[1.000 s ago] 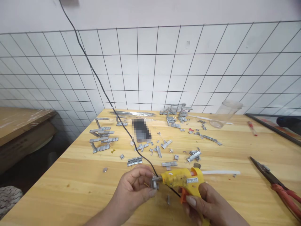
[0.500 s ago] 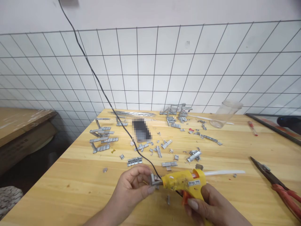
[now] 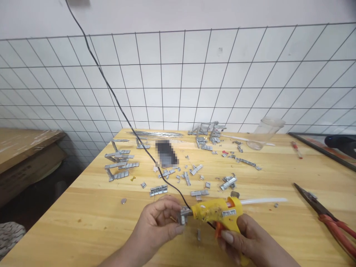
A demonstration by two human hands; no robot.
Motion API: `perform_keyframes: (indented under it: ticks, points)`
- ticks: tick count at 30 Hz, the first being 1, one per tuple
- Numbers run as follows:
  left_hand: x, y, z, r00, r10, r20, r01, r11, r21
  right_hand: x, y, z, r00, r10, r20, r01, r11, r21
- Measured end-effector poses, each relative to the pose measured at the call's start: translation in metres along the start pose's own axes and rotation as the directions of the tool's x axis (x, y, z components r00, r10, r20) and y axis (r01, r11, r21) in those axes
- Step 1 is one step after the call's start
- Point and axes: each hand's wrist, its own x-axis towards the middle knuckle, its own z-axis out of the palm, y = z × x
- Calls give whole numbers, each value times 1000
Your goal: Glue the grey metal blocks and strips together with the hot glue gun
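My right hand (image 3: 241, 237) is wrapped round the handle of a yellow hot glue gun (image 3: 217, 211), with its thumb beside the orange trigger. A white glue stick (image 3: 264, 200) sticks out of the gun's back end. Between thumb and fingers, my left hand (image 3: 158, 218) pinches a small grey metal-looking piece (image 3: 183, 217). The gun's nozzle is at that piece; whether it touches, I cannot tell. A black cord (image 3: 122, 107) runs down from the upper left and passes behind the gun. Below the nozzle lies a small grey strip (image 3: 198, 234).
Several grey pieces lie about the wooden table (image 3: 91, 222). Stepped grey assemblies (image 3: 119, 165) stand at the left, others (image 3: 207, 135) at the back. Red-handled pliers (image 3: 322, 211) lie at the right, a tilted clear jar (image 3: 266, 133) behind. A pixelated dark rectangle (image 3: 167, 154) lies near the middle.
The small grey piece in my left hand has turned slightly against the nozzle. The glue gun has barely moved, and the whole view has shifted a little.
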Motion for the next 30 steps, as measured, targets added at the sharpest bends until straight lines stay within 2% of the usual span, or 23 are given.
perform_keyframes:
  ticks: [8, 14, 22, 24, 26, 28, 30]
  points:
    - [1, 0, 1, 1000, 18, 15, -19, 1000, 16, -1, -6, 1, 1000, -17, 0, 17, 999, -46]
    - [1, 2, 0, 1000, 27, -16, -27, 1000, 8, -2, -8, 2, 1000, 11, -6, -12, 1000, -12]
    - [1, 10, 0, 998, 5, -65, 0, 997, 78, -6, -17, -2, 998, 15, 67, -14, 1000, -15]
    - [2, 12, 0, 996, 9, -87, 1, 994, 106, -5, -15, -8, 1000, 2, 19, -2, 1000, -8]
    - [2, 13, -1, 995, 22, -94, -8, 990, 142, -3, -13, -18, 995, -23, -101, 25, 999, 23]
    - [0, 13, -2, 999, 17, -50, -6, 978, 210, 2, -9, -30, 957, -58, -286, 80, 995, 65]
    - [-1, 14, -1, 999, -18, 44, 2, 944, 329, 7, -7, -44, 895, -94, -436, 130, 990, 54]
